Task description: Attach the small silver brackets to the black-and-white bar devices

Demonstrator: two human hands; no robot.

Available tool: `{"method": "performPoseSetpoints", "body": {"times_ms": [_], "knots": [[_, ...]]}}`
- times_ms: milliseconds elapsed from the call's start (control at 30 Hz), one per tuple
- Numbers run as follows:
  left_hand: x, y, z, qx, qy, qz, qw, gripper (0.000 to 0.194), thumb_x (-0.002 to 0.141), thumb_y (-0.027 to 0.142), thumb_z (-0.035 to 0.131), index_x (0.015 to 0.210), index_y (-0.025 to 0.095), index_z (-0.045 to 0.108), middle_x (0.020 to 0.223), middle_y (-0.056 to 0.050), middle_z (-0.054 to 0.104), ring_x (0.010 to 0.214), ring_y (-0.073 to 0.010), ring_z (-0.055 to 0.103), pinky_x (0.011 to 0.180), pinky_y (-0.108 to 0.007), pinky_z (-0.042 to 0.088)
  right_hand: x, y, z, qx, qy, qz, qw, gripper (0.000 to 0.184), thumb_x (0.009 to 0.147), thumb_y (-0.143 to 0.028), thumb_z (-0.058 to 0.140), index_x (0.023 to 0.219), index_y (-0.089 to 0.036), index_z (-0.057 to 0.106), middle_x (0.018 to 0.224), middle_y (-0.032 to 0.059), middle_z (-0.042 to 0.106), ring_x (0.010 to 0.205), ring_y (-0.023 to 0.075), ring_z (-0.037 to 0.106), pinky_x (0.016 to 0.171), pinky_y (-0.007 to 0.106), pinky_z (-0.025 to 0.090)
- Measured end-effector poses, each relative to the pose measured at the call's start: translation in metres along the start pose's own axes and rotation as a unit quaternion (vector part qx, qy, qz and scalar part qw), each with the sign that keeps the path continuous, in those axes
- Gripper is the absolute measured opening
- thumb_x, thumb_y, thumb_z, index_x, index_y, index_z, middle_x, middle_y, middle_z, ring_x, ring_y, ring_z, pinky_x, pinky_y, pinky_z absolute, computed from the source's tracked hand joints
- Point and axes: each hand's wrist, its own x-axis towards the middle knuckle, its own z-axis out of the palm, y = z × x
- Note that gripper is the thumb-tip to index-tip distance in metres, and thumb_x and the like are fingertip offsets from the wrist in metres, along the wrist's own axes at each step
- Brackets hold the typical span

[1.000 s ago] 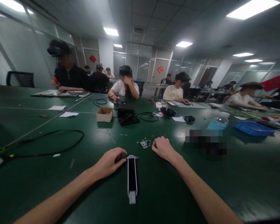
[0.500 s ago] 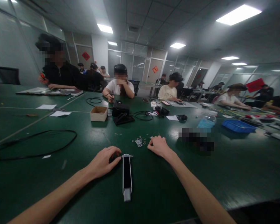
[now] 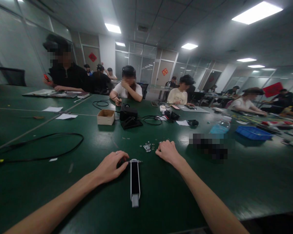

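Note:
My left hand point(image 3: 113, 167) has its thumb and forefinger closed at the left end of a thin metal rod point(image 3: 139, 161). The rod sits crosswise at the far end of a long narrow device with a white frame and black middle point(image 3: 135, 178). That device lies on the table, a grey block point(image 3: 135, 200) at its near end. To the right, my right hand point(image 3: 168, 151) rests low with fingers curled and fingertips together near the tabletop; anything in them is hidden. Just left of it lie a small metal bracket point(image 3: 146, 148) and several tiny nut-like rings point(image 3: 153, 149).
On the green table point(image 3: 100, 208) stand a cardboard box point(image 3: 105, 117), a black device point(image 3: 128, 115), a bottle of blue liquid point(image 3: 220, 127) and a blue tray point(image 3: 254, 133). A black cable point(image 3: 81, 143) loops at left. A blurred dark object point(image 3: 208, 148) lies right. Several people sit across.
The whole view has shifted slightly, so things appear a little further right. Both hands stay in nearly the same places by the device and the small parts.

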Motion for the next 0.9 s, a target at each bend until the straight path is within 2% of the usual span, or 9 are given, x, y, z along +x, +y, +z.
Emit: {"method": "performPoseSetpoints", "body": {"times_ms": [200,433,533,667,800,900], "knots": [[0.001,-0.003,0.003,0.004,0.010,0.021,1.000,0.027,0.088,0.035,0.042,0.103,0.018,0.058,0.096,-0.006,0.063,0.084,-0.0201,0.058,0.076,-0.035,0.047,-0.002,-0.009,0.003,-0.071,0.042,-0.020,0.996,0.035,0.089,-0.025,0.038,0.095,-0.004,0.066,0.102,0.0220,0.064,0.097,0.0298,0.053,0.082,0.040,0.032],[-0.001,0.002,0.000,0.015,0.007,0.022,1.000,0.024,0.089,0.033,0.044,0.101,0.018,0.058,0.094,-0.006,0.064,0.083,-0.0203,0.058,0.076,-0.035,0.046,-0.003,0.002,0.009,-0.063,0.075,-0.036,0.995,0.029,0.088,-0.022,0.039,0.088,-0.008,0.064,0.095,0.0186,0.064,0.091,0.0275,0.052,0.079,0.039,0.034],[-0.001,0.004,-0.001,0.018,0.010,0.022,1.000,0.022,0.089,0.030,0.044,0.100,0.018,0.058,0.094,-0.006,0.063,0.082,-0.0197,0.058,0.076,-0.034,0.046,-0.005,0.002,0.009,-0.027,0.090,-0.057,0.994,0.026,0.089,-0.023,0.039,0.085,-0.011,0.062,0.089,0.0141,0.062,0.086,0.0245,0.051,0.075,0.036,0.034],[-0.002,0.003,0.000,0.022,0.014,0.027,0.999,0.020,0.088,0.026,0.045,0.100,0.017,0.057,0.092,-0.006,0.063,0.080,-0.0196,0.058,0.075,-0.034,0.045,-0.011,-0.008,0.008,0.054,0.108,-0.126,0.985,0.017,0.086,-0.023,0.045,0.080,-0.015,0.059,0.083,0.0081,0.059,0.081,0.0206,0.049,0.072,0.033,0.034],[-0.002,0.003,0.002,0.035,0.024,0.019,0.999,0.014,0.084,0.022,0.047,0.092,0.017,0.056,0.087,-0.005,0.062,0.077,-0.0193,0.057,0.073,-0.034,0.044,-0.019,-0.025,0.012,0.171,0.080,-0.203,0.961,0.009,0.084,-0.019,0.048,0.080,-0.016,0.056,0.083,0.0047,0.057,0.077,0.0163,0.049,0.071,0.029,0.038],[-0.001,0.005,0.002,0.035,0.021,0.012,0.999,0.012,0.084,0.024,0.048,0.088,0.017,0.056,0.083,-0.004,0.062,0.074,-0.0186,0.056,0.071,-0.033,0.043,-0.022,-0.033,0.015,0.212,0.071,-0.235,0.946,0.006,0.083,-0.017,0.050,0.081,-0.016,0.056,0.084,0.0040,0.056,0.077,0.0152,0.049,0.072,0.029,0.040]]}}
